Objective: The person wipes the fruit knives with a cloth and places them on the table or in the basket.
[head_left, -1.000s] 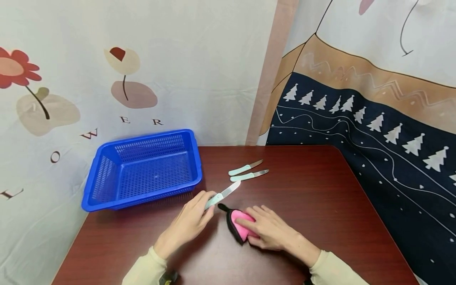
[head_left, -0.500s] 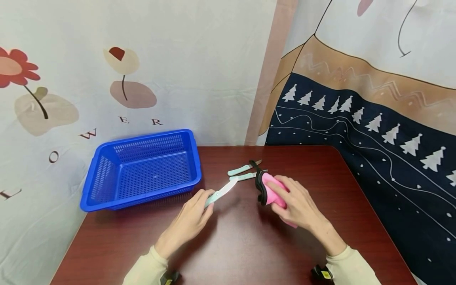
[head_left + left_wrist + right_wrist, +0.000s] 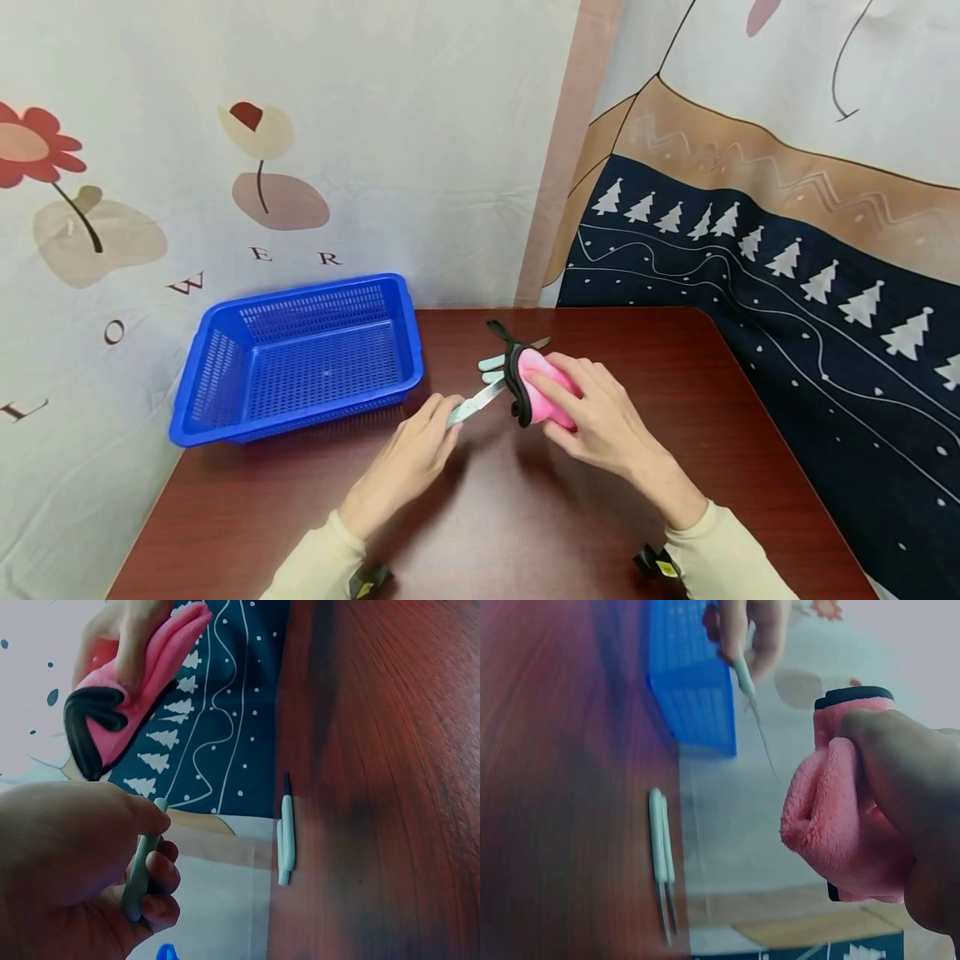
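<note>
My left hand point(image 3: 412, 454) grips the pale green handle of a small knife point(image 3: 480, 401), its blade pointing up and to the right. In my right hand point(image 3: 600, 408) a folded pink cloth point(image 3: 545, 383) with a black edge and hanging loop is pinched above the table. The cloth's black edge overlaps the blade tip in the head view; whether they touch I cannot tell, though the right wrist view shows them apart. Two more pale green knives point(image 3: 660, 840) lie side by side on the table behind, partly covered by the cloth in the head view.
A blue perforated plastic basket point(image 3: 300, 367) stands at the back left of the dark red-brown table point(image 3: 525, 533). Printed curtains hang behind the table, pale on the left and navy with white trees point(image 3: 720, 258) on the right.
My right hand lifted the pink cloth off the table up and to the right, then brought it left to the knife blade. The left hand kept the knife and shifted slightly right.
</note>
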`<state>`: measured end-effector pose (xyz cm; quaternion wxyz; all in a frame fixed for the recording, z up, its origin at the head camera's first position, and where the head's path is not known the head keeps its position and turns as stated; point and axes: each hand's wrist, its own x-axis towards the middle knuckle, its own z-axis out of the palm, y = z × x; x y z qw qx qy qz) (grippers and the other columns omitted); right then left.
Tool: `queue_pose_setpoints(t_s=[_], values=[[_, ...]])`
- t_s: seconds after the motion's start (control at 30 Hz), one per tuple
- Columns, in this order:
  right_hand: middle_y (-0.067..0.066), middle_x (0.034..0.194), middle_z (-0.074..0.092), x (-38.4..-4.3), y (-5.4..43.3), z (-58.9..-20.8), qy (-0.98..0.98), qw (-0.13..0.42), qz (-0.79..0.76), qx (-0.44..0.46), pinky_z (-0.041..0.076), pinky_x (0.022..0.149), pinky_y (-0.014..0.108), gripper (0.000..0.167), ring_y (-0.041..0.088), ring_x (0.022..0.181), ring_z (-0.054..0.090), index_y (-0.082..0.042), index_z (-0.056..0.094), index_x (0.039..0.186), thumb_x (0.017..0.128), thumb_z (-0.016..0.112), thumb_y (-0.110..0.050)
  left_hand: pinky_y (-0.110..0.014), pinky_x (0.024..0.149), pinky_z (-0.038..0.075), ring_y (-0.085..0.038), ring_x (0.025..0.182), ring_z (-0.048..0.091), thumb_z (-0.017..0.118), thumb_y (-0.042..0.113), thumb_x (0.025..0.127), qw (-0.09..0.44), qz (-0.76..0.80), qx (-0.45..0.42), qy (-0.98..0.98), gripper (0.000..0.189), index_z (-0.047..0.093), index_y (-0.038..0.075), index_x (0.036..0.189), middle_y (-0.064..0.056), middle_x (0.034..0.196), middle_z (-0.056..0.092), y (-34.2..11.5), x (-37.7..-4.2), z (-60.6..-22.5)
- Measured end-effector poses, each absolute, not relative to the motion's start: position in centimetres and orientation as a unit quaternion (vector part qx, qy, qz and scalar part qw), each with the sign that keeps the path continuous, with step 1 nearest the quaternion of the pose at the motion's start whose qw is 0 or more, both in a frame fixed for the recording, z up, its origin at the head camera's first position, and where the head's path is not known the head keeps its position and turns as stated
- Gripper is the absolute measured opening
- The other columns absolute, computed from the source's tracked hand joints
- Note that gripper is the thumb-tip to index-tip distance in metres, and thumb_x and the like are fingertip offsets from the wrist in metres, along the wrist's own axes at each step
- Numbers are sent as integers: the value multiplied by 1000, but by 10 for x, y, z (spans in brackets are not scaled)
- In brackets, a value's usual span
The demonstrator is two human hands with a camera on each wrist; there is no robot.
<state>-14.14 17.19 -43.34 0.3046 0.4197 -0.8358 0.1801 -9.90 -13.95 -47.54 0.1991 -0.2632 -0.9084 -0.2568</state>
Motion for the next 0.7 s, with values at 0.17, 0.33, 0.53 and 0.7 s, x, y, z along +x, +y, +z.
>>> queue_pose_setpoints(t_s=[0.17,0.33,0.53,0.7], values=[[18,144,70,-139,151,-438,-828,309,126,451,60,93,48,69,34,115,69,-20,73,148,82,91,-26,-28,65,58,-13,76,59,77,1,102,206,-244,-276,-907,30,68,-2,130,-4,99,62,-134,-101,-473],[15,148,70,-134,138,-446,-832,297,71,464,59,97,46,69,32,119,68,-23,72,149,83,93,-32,-29,66,56,-12,75,57,76,1,104,207,-251,-282,-902,28,67,0,130,-4,98,60,-131,-101,-471],[13,148,69,-132,133,-454,-830,307,43,464,58,94,44,69,30,115,65,-22,71,148,83,93,-32,-28,68,54,-10,76,54,73,-1,105,200,-266,-284,-899,29,67,2,134,-3,98,58,-130,-102,-471],[12,148,67,-133,135,-457,-839,305,36,450,59,91,45,69,31,114,64,-22,70,148,83,94,-31,-27,70,54,-10,77,52,70,0,108,194,-259,-285,-902,28,66,-1,135,-3,98,56,-130,-101,-472]])
